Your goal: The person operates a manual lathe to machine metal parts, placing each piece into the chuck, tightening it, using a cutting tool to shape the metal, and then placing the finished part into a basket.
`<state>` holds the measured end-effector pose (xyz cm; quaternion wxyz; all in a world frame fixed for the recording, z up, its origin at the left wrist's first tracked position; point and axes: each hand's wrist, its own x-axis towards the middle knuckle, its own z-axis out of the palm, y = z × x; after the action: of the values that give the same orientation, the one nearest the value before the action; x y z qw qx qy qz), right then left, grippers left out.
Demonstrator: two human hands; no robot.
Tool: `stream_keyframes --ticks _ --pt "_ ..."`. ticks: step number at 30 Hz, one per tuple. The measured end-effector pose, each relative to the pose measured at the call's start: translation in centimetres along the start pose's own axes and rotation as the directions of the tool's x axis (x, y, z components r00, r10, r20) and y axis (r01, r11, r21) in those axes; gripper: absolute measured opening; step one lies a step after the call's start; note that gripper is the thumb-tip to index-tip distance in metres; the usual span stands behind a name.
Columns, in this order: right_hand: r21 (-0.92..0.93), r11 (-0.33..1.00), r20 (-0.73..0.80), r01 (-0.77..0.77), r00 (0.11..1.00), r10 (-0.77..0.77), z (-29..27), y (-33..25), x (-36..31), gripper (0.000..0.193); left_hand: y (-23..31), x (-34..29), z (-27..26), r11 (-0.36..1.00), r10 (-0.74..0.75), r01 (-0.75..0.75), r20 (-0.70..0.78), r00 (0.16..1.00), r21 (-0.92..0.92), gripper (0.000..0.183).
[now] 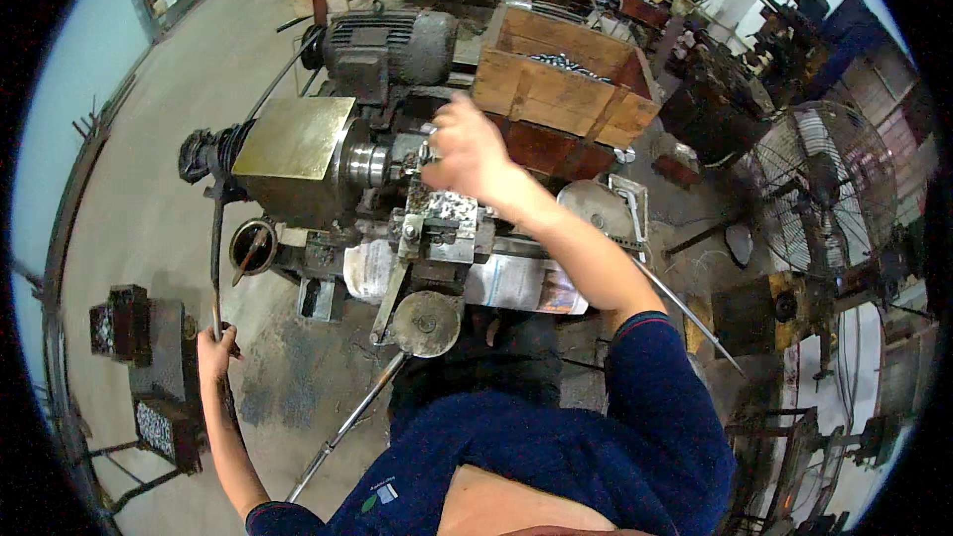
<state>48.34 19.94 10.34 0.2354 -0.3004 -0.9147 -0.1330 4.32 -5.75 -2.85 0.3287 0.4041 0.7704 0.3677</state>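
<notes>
My left hand (217, 351) is wrapped round the lower end of a long upright lever (216, 253) at the left of a small metal lathe. My right hand (465, 151) is over the lathe's middle, just right of the shiny round chuck (366, 165). Its fingers are curled in, with a bit of bright metal by the fingertips; what they hold is too small and blurred to name. Below that hand, the tool slide (449, 211) is strewn with metal chips. A flat brass-coloured cover (296, 138) tops the headstock.
Behind the lathe are an electric motor (389, 46) and a wooden crate (558, 89) with small metal parts inside. A round metal disc (427, 324) juts toward me. A large caged fan (822, 184) stands at right. Dark metal boxes (159, 367) stand at left, and a slanting rod (347, 427) lies near my legs.
</notes>
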Motion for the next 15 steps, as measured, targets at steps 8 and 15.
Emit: stream_keyframes --ticks 8,15 --pt "-0.16 0.843 -0.268 -0.513 0.845 0.463 -5.2 13.4 -3.9 0.049 0.6 2.1 1.0 0.983 0.034 -0.015 0.101 0.994 -0.183 0.025" --pt "0.032 0.753 -0.162 -0.657 0.74 0.652 -10.0 9.4 -21.2 0.046 -0.8 1.7 0.2 0.995 0.039 -0.038 0.008 0.999 -0.093 0.026"
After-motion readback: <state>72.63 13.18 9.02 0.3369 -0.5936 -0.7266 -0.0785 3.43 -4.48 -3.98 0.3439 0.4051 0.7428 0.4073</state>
